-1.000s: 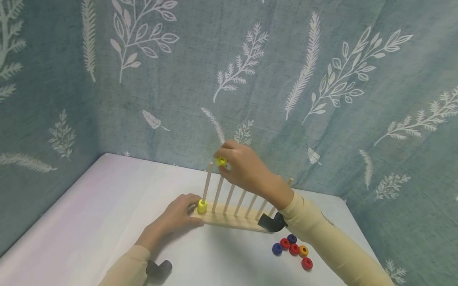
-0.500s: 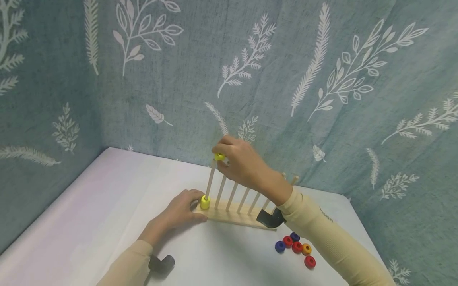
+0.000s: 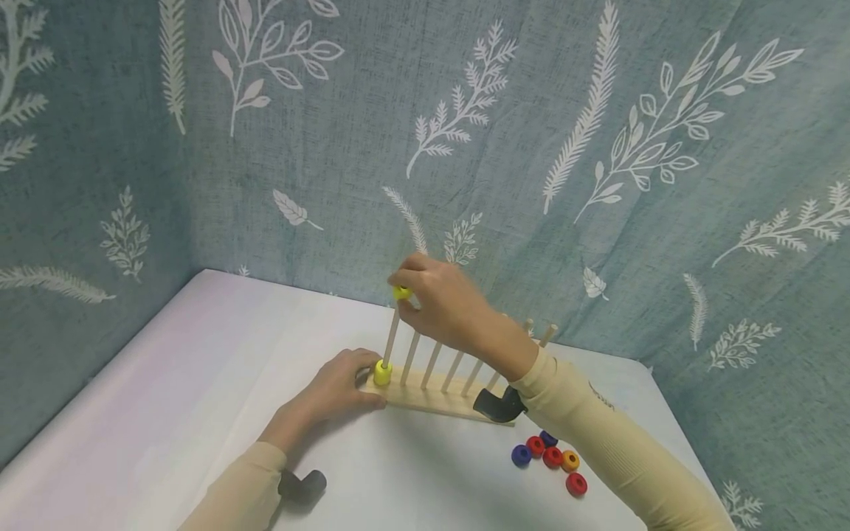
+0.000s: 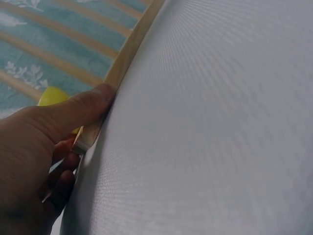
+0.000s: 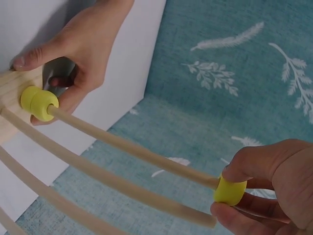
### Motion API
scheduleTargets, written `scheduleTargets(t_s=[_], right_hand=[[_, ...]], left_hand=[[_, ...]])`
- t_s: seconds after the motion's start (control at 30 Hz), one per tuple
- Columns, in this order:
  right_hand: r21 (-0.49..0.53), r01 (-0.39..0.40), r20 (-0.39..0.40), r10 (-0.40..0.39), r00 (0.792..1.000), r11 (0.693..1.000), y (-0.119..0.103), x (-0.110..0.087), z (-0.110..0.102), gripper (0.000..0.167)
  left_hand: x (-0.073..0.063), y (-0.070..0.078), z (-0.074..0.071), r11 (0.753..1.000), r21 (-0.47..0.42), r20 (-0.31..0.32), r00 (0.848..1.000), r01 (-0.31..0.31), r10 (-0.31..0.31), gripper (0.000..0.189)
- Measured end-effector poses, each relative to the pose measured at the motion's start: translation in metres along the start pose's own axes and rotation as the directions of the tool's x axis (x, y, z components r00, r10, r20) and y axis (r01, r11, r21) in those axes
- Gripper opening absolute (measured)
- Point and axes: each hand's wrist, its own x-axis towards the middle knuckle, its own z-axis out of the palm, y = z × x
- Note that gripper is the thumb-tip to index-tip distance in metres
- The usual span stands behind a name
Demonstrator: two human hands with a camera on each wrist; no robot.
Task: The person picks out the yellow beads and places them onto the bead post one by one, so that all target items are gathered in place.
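Observation:
My right hand [image 3: 441, 302] pinches a yellow bead [image 5: 230, 191] between thumb and fingers, at the top end of the leftmost wooden peg [image 5: 132, 147]. In the right wrist view the bead meets that peg's tip. Two more yellow beads [image 5: 39, 103] are stacked at the foot of the same peg. They sit on the wooden base [image 3: 438, 402] of a rack with several upright pegs. My left hand [image 3: 339, 387] grips the left end of this base, its thumb along the front edge in the left wrist view and its fingers behind.
Loose beads lie on the white table [image 3: 232, 354] to the right of the rack: red ones [image 3: 576, 484], blue ones [image 3: 521, 456] and an orange one [image 3: 570, 461]. A patterned blue-green cloth [image 3: 365, 133] hangs behind and at the sides. Black wrist mounts [image 3: 302, 487] stick out from the sleeves.
My right hand has brought the yellow bead left and onto the tip of the leftmost peg. The left hand stays on the base. The head view has shifted slightly.

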Motion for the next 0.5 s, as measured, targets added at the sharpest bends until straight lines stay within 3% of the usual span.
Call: scheduleTargets(t_s=[0.5], right_hand=[[0.006, -0.021, 0.011, 0.021, 1.0, 1.0, 0.0012, -0.0029, 0.0042, 0.025]], left_hand=[[0.0006, 0.0041, -0.0003, 1.0, 0.019, 0.005, 1.0, 0.0, 0.0, 0.059]])
